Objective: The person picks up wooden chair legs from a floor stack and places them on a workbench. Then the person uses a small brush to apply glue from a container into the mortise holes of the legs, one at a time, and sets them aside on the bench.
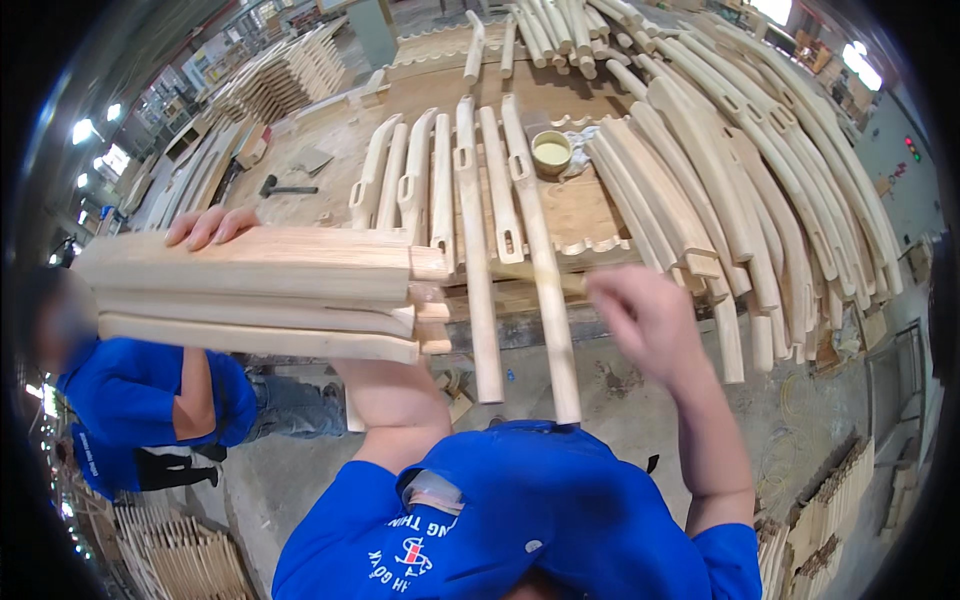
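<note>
Nearest: wood bundle [250, 285], several curved slats stacked roughly level, lies across the left forearm, in front of the near table edge, stepped ends pointing right. Left hand [212, 228] holds it, fingers hooked over the far edge; thumb hidden. Right hand [648, 315] is off the bundle, right of its stepped ends, fingers curled in narrow on a thin tan stick [572, 282]; motion blur, can't tell if the stick is a brush.

Step in hand, my read: wetting the slat ends with something from the pot, left side carrying, right side applying. Can't tell which ends are coated. Next move probably calls for a steady left hold, slat ends kept flush, and the stick worked onto the ends without snagging the long pieces between.

Those: left long leg [483, 300] and right long leg [552, 310], side by side, lower ends overhanging the table edge. Left of them, shorter slotted pieces [410, 190] on the worktable [325, 207]. Beyond the stick, pot [552, 170] with pale paste, crumpled white sheet [581, 150] just beside it. Right: big pile of shaped wood [780, 200]. Left: hammer [290, 189], well apart. Co-worker [150, 395] in blue, beyond the bundle's left end. Far back: stacked slats [285, 80].
</note>
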Demonstrator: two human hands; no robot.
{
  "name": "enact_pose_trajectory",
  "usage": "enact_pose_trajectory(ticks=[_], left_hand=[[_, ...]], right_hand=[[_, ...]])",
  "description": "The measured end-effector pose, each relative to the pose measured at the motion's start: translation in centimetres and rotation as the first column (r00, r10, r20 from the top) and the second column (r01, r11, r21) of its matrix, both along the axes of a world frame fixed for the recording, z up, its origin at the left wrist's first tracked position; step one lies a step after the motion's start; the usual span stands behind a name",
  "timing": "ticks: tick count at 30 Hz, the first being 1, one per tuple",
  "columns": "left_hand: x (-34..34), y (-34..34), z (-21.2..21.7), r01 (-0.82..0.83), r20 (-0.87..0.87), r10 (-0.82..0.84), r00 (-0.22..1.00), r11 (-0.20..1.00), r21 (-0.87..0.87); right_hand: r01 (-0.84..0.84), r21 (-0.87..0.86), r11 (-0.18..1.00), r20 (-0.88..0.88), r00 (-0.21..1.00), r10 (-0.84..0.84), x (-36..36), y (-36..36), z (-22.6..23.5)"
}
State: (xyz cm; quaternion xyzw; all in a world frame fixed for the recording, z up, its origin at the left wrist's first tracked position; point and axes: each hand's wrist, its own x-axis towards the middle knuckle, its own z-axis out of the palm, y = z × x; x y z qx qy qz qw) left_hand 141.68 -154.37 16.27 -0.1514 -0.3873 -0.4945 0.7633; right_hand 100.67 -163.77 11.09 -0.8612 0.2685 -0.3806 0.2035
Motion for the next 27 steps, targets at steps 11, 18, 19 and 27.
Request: enact_pose_trajectory(ticks=[11,18,19,27], left_hand=[[1.0,1.9,-0.9,-0.028,0.164,0.017,0.986,0.997,0.069],[4.7,0.7,1.4,-0.086,0.159,0.11,0.981,0.985,-0.147],[4.9,0.1,1.9,-0.105,0.135,0.132,0.982,0.976,-0.192],[4.1,-2.4,3.2,-0.011,0.275,0.07,0.959,0.977,-0.212]], right_hand=[[0.383,-0.424,0.821,-0.683,0.46,-0.567,9.8,-22.3,-1.7],[0.582,-0.09,0.808,-0.64,0.588,-0.495,11.2,-23.2,-5.7],[0.626,-0.007,0.78,-0.596,0.624,-0.505,10.6,-22.9,-6.3],[0.626,0.295,0.722,-0.347,0.774,-0.529,8.0,-21.9,-11.1]])
